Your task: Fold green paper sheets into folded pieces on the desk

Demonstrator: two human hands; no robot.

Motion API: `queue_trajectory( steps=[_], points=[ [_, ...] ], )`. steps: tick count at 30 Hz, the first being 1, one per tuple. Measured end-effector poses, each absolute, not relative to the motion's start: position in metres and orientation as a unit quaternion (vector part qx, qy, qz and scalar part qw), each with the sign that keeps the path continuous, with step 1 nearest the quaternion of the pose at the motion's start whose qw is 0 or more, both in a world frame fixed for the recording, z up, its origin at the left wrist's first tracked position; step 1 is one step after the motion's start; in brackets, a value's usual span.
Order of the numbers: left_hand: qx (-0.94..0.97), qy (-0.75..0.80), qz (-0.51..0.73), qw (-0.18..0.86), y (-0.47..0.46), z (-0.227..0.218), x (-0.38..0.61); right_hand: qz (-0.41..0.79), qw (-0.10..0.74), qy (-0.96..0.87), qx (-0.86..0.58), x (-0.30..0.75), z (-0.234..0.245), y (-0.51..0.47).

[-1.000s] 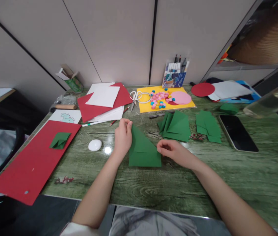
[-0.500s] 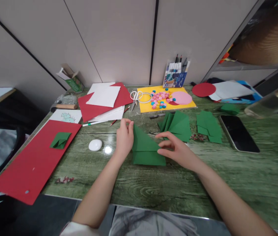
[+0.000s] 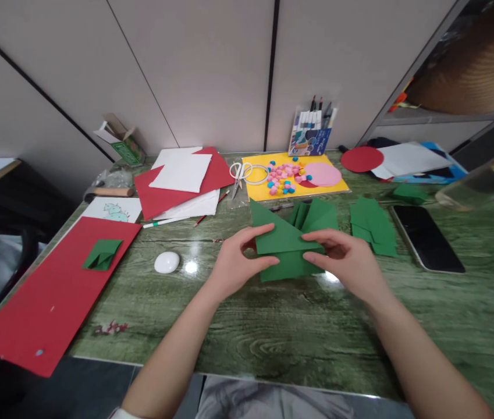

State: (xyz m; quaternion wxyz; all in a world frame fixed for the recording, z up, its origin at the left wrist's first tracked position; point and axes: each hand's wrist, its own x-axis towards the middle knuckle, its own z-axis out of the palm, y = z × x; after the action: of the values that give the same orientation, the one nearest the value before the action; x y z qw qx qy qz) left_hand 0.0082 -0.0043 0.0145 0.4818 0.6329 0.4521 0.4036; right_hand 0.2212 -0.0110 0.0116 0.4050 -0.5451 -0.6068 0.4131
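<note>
A partly folded sheet of green paper (image 3: 289, 244) is held between my two hands, a slanted flap crossing it above a lower strip. At its left side, my left hand (image 3: 244, 256) has thumb and fingers on the paper. My right hand (image 3: 345, 256) pinches the right side, thumb below and fingers above. Just behind it lies a pile of folded green paper (image 3: 319, 216), partly covered by the held sheet. More green pieces (image 3: 373, 227) lie to the right, close to a black phone (image 3: 427, 237).
A red sheet (image 3: 50, 291) bearing a small green folded piece (image 3: 102, 255) overhangs the front edge at left. A white oval object (image 3: 167, 262) is left of my hands. Scissors (image 3: 238, 174) and a yellow sheet (image 3: 253, 189) with small pom-poms lie behind. A transparent container (image 3: 477, 180) stands far right.
The green paper has shifted right and slightly away from me. My left hand has moved from its top corner to its left side; my right hand now grips the right side.
</note>
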Motion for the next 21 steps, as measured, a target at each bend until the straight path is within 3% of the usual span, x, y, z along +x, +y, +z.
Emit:
queue_trajectory(
  steps=[13,21],
  points=[
    [0.737,0.478,0.335,0.341,-0.0038,0.0151,0.0114,0.260,0.400,-0.675,-0.562,0.2184,0.0106,-0.0142],
    [0.697,0.486,0.354,0.389,-0.0040,0.0203,0.0119,0.340,0.422,-0.659,-0.522,0.2218,0.0113,-0.0090]
  ],
)
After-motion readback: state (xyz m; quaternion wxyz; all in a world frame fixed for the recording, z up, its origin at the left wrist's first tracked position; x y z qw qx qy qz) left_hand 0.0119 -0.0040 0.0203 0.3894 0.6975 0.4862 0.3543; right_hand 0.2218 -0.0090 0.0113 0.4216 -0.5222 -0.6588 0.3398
